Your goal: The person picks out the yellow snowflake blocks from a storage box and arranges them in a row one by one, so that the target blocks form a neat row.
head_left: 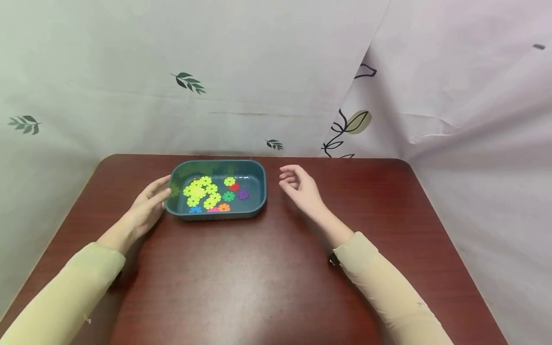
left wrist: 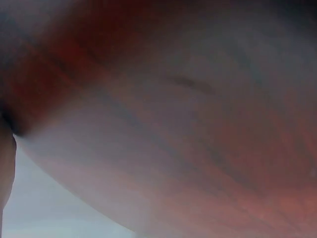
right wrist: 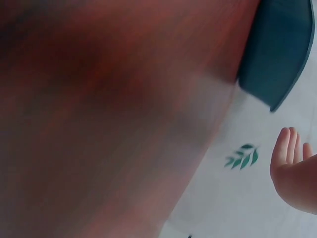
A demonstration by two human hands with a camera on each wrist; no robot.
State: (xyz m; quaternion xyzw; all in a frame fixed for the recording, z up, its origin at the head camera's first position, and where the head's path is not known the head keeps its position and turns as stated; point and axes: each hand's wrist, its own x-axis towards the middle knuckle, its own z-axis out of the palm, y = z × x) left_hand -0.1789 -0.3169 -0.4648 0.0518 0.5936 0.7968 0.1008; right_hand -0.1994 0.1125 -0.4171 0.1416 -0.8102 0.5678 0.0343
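From my left wrist feed, I saw the reddish surface point(left wrist: 208, 144) blurred across most of the view, a sliver of hand point(left wrist: 6, 171) at the left edge, and a pale patch point(left wrist: 59, 210) lower left.

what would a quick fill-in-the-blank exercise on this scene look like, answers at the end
1. The hand touching the tray is the person's ____ one.
2. Most of the flower-shaped pieces in the tray are ____ in colour.
3. The piece nearest the right hand is coloured ____.
4. The right hand, apart from the tray, is holding ____.

Missing words: left; yellow; purple; nothing.
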